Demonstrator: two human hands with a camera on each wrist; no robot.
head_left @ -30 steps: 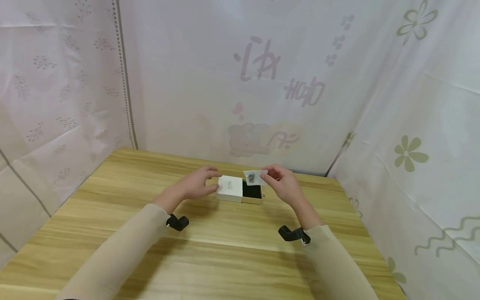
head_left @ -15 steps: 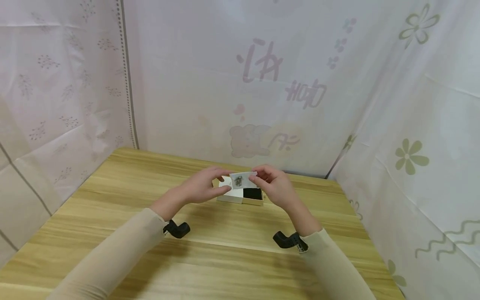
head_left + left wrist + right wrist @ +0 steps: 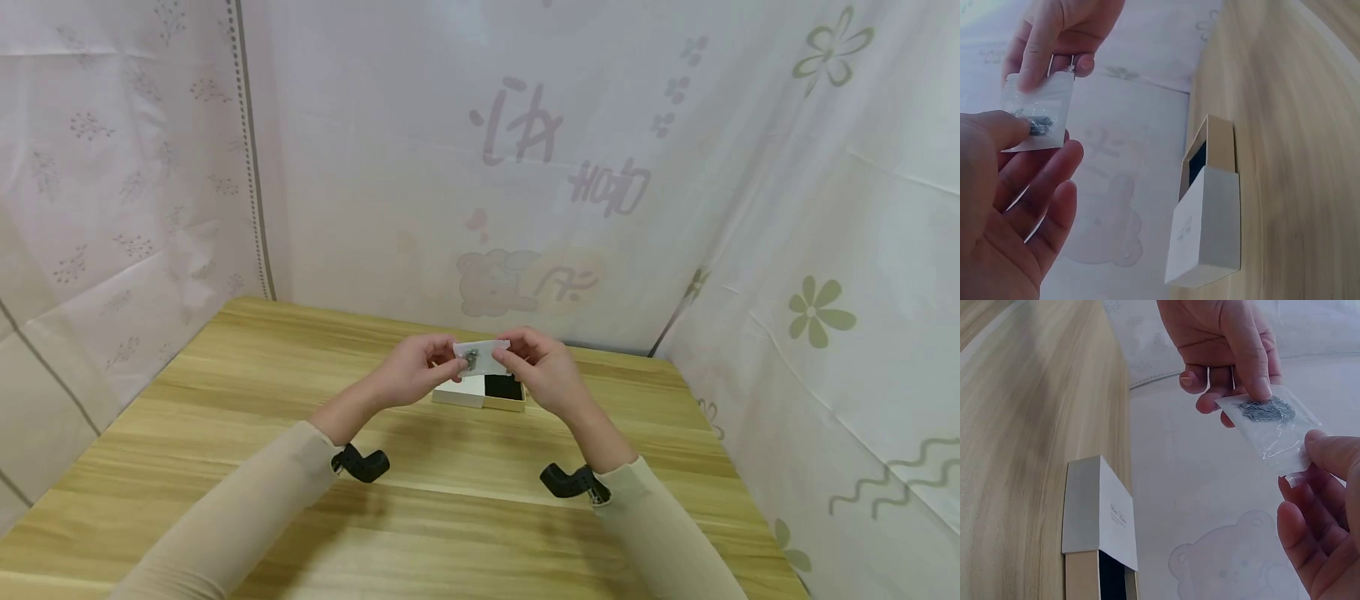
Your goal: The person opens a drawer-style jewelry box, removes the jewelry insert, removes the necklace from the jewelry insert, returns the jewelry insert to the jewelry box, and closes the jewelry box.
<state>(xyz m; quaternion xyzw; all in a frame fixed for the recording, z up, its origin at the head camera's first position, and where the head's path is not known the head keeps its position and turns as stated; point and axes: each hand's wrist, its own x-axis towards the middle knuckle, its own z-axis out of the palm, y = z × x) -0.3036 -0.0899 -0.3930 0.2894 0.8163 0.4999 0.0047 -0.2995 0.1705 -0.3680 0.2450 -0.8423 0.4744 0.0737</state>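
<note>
A small plastic bag (image 3: 486, 358) is stretched between both hands above the table. Inside lies a fine grey metal chain (image 3: 1267, 410), bunched at the left end. My left hand (image 3: 414, 371) pinches that end between thumb and fingers, its thumb over the chain. The opposite end is pinched by my right hand (image 3: 549, 372). Behind and below the bag, a white box sleeve (image 3: 459, 393) with small print sits on the table. Its tan drawer (image 3: 1221, 140) is pulled partly out on the right, showing a black inside (image 3: 504, 387). The hands and bag cover part of the box.
The wood-grain table (image 3: 420, 517) reaches back to a printed cloth curtain (image 3: 375, 167), with more cloth on the left and right sides. Each wrist wears a black camera mount, one on the left (image 3: 362, 463) and one on the right (image 3: 567, 481).
My right hand has carried the bag left, in front of the white sleeve. My left hand has come from beside the box up to the bag and now pinches its left end.
</note>
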